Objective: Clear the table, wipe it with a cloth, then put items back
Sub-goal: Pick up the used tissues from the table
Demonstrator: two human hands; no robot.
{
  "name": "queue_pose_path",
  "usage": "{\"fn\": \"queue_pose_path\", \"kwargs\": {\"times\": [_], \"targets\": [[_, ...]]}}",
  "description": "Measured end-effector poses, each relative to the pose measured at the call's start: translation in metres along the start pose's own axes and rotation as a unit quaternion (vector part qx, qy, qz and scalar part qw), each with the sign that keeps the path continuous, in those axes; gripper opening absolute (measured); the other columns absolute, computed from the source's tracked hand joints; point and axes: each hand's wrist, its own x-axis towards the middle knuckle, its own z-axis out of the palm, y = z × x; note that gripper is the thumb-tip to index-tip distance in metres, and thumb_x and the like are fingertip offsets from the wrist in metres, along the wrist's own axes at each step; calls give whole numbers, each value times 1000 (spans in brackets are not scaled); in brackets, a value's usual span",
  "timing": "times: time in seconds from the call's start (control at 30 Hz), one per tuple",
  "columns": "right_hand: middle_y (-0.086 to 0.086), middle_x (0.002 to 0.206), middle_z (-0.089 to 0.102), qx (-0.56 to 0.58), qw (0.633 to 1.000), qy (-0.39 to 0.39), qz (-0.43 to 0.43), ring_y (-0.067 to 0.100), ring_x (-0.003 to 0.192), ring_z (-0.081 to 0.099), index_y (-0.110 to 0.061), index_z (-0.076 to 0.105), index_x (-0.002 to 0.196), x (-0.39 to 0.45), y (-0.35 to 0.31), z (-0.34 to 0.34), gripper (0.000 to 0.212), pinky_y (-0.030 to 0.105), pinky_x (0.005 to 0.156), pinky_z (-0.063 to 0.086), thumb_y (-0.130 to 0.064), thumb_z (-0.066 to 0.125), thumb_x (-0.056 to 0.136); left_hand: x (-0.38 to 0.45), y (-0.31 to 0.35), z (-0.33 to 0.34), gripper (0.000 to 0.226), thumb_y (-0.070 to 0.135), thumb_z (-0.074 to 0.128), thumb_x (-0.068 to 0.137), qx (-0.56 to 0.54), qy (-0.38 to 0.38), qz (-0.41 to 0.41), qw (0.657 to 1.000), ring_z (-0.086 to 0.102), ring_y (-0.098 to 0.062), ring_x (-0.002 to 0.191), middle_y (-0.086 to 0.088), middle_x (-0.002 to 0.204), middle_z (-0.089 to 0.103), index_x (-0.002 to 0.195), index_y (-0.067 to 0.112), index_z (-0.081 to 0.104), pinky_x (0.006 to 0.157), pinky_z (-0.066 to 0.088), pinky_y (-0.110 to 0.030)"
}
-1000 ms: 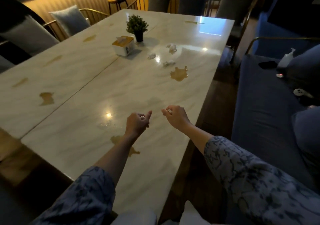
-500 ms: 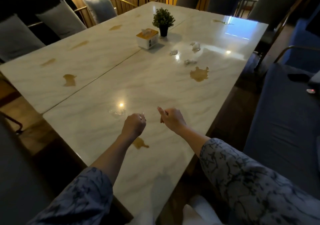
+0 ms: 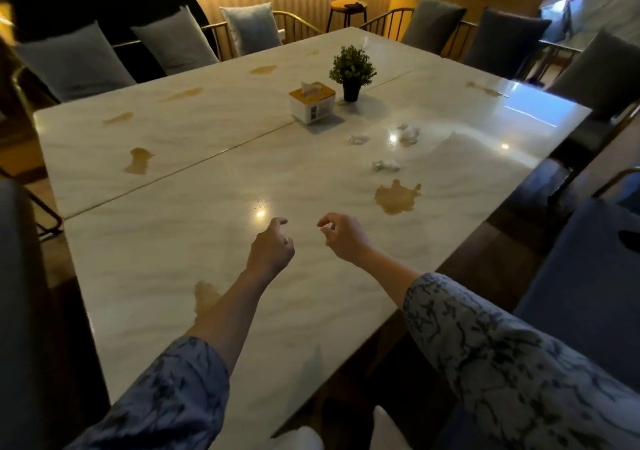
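A long white marble table (image 3: 173,242) carries several brown spill stains, the largest (image 3: 397,197) ahead of my right hand. Near the far middle stand a white tissue box with a yellow top (image 3: 312,102) and a small potted plant (image 3: 352,72). Three crumpled tissues (image 3: 386,164) (image 3: 358,139) (image 3: 409,132) lie to the right of the box. My left hand (image 3: 272,249) and my right hand (image 3: 341,236) hover side by side over the near part of the table, fingers loosely curled, holding nothing. No cloth is in view.
Chairs with grey cushions (image 3: 249,27) line the far and left sides. A round stool (image 3: 348,6) stands by the back wall. A dark blue sofa (image 3: 581,276) runs along the right edge of the table.
The view has swung left and up, showing more of the left chairs. Both hands have loosened from closed fists into loosely curled fingers and stay close together above the table.
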Motion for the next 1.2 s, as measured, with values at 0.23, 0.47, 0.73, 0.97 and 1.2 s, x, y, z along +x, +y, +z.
{"fn": "queue_pose_path", "kwargs": {"times": [0.23, 0.47, 0.73, 0.97, 1.2], "targets": [[3, 94, 72, -12, 1000, -1, -16, 15, 79, 57, -16, 74, 97, 30, 10, -15, 17, 22, 66, 35, -23, 59, 92, 12, 15, 7, 31, 36, 54, 96, 21, -32, 5, 999, 60, -11, 54, 5, 57, 64, 89, 13, 73, 68, 55, -33], [4, 97, 72, -37, 997, -49, -40, 16, 80, 59, -16, 73, 96, 57, -5, -4, 17, 23, 66, 39, -29, 63, 90, 45, 6, -5, 49, 57, 56, 90, 59, -32, 10, 998, 63, -17, 55, 2, 53, 63, 56, 23, 65, 61, 52, -34], [4, 90, 69, -45, 996, -69, -20, 17, 80, 60, -16, 73, 92, 95, 2, -15, 17, 23, 66, 38, -31, 65, 90, 92, 9, 0, 43, 50, 64, 87, 67, -41, -1, 997, 61, -6, 55, 7, 56, 66, 64, 14, 75, 58, 49, -25], [5, 99, 70, -41, 996, -79, 1, 15, 82, 57, -15, 73, 95, 121, 45, -43, 22, 24, 68, 39, -35, 64, 91, 117, 41, 39, 42, 45, 62, 89, 81, -49, -18, 995, 56, -5, 51, 8, 51, 60, 59, 17, 71, 50, 39, -21], [5, 96, 70, -47, 994, -102, -7, 15, 81, 58, -12, 73, 94, 165, 104, -100, 18, 23, 68, 40, -28, 65, 91, 148, 90, 88, 37, 36, 57, 95, 51, -40, -54, 996, 67, -21, 70, -3, 69, 71, 73, 11, 74, 60, 41, -25]]}}
